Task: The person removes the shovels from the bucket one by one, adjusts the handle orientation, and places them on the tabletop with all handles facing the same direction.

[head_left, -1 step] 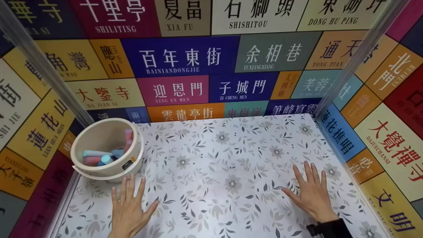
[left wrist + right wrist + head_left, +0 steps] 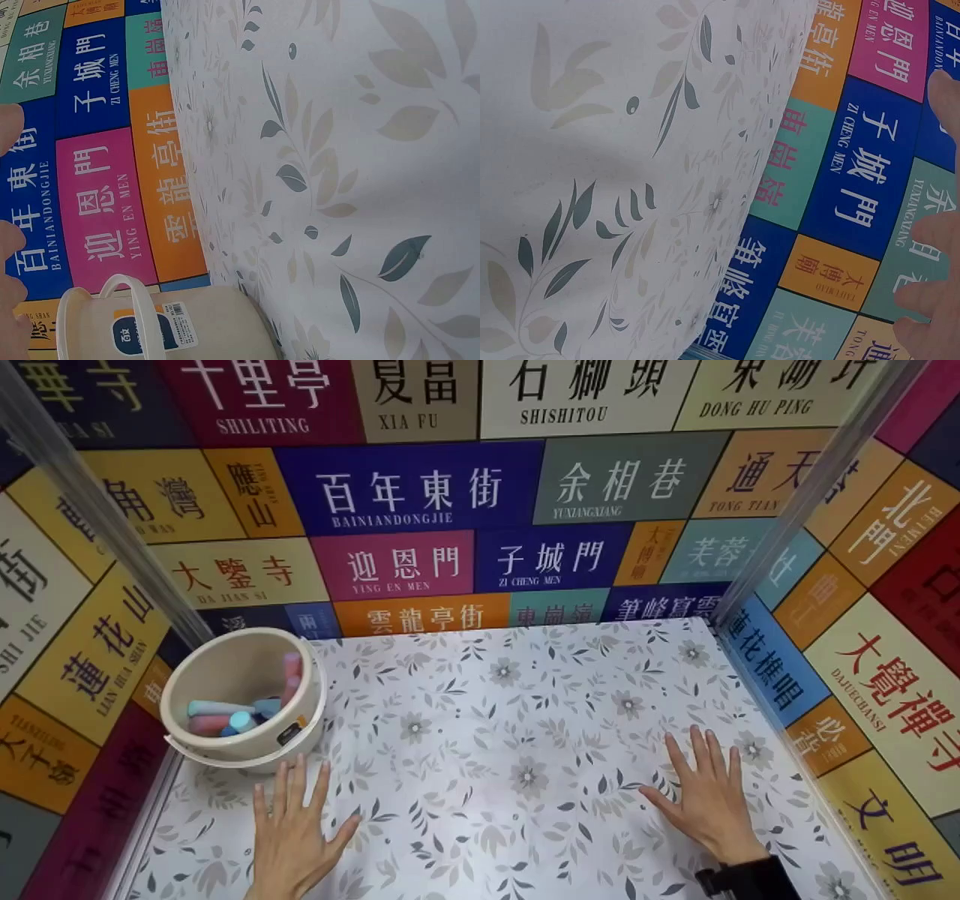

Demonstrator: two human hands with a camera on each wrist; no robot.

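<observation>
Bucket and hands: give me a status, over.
Left hand open, nearest bucket; right hand open, apart from it. Neither holds anything. Bucket upright, markers inside. Handle down, clear of the opening.

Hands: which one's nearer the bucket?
The left hand: its fingertips are close by the cream bucket in the head view, while the right hand is far across the floral surface.

A bucket (image 2: 225, 669) stands at the far left corner of the table (image 2: 457, 712), with markers (image 2: 241, 722) in it. The left hand (image 2: 292, 832) is just before the bucket, the right hand (image 2: 706, 806) well apart, near the right edge. A wall (image 2: 427, 484) is behind.
</observation>
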